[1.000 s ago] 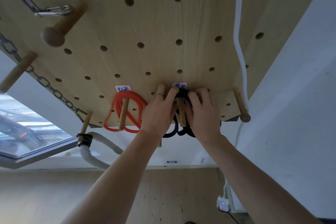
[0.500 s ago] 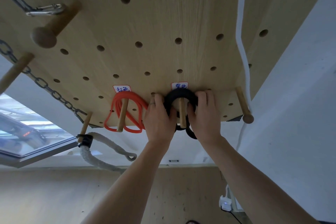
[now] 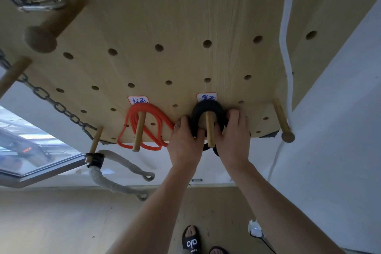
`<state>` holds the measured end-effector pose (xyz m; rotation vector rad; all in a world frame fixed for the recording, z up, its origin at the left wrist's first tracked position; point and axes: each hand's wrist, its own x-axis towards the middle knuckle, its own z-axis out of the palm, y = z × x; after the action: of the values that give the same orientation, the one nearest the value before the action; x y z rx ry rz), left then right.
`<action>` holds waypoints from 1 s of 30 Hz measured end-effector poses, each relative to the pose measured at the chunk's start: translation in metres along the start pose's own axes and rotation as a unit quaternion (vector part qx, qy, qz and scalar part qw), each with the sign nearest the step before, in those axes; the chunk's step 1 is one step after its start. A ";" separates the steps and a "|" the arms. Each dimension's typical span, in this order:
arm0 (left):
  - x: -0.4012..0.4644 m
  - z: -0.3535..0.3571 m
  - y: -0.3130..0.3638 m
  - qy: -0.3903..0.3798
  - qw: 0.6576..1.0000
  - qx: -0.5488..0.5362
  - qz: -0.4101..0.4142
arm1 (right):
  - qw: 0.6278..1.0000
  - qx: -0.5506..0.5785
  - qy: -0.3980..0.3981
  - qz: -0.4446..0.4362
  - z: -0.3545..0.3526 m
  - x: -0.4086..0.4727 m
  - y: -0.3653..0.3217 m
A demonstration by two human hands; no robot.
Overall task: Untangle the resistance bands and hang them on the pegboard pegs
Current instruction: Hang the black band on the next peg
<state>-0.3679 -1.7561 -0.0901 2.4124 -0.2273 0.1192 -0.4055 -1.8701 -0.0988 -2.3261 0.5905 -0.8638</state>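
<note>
Pegboard (image 3: 185, 16): pale wood-grain panel drilled with rows of round holes; smooth wooden dowel pegs stick out near its lower edge.
Black band (image 3: 208, 107): thick matte black loops, arched in a horseshoe over a slim wooden peg (image 3: 209, 130) near the middle of the lower edge, under a small white label; its lower ends drop past the board's edge between the wrists.
Red band (image 3: 148, 126): thin orange-red rubber loops, several strands crossing, hung on the next peg (image 3: 138, 132) toward the left, also under a white label; it touches the left hand's side.
Left hand (image 3: 185, 142): raised, back toward the camera, a ring on one finger; fingers curl round the left side of the black arch, grasping it.
Right hand (image 3: 233, 138): raised beside it, fingers curled round the right side of the same arch, thumb near the peg.
Lower right corner: a bare peg (image 3: 281, 119), free of anything, with a white cord (image 3: 285, 37) running down just beside it.
Left edge: a dark metal chain (image 3: 51, 103), a steel carabiner (image 3: 41, 5) on a thick knobbed peg (image 3: 49, 31), and grey fuzzy rope (image 3: 115, 181) hanging from a short peg.
Below: wooden floor, black slide sandals (image 3: 191, 241), a white plug adapter (image 3: 255, 230) by the pale wall.
</note>
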 end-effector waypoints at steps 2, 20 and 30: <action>0.001 0.001 -0.006 -0.008 1.000 -0.004 0.016 | 1.000 -0.013 0.003 0.018 0.002 0.000 -0.003; 0.019 -0.004 -0.041 -0.102 0.987 -0.012 0.124 | 0.982 -0.020 -0.076 0.171 0.009 -0.014 -0.019; 0.016 0.009 -0.044 -0.143 0.979 -0.132 0.058 | 0.976 0.059 -0.047 0.205 0.031 -0.018 -0.015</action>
<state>-0.3437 -1.7314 -0.1234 2.1445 -0.4849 -0.1960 -0.3935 -1.8377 -0.1162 -2.0221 0.9107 -0.5759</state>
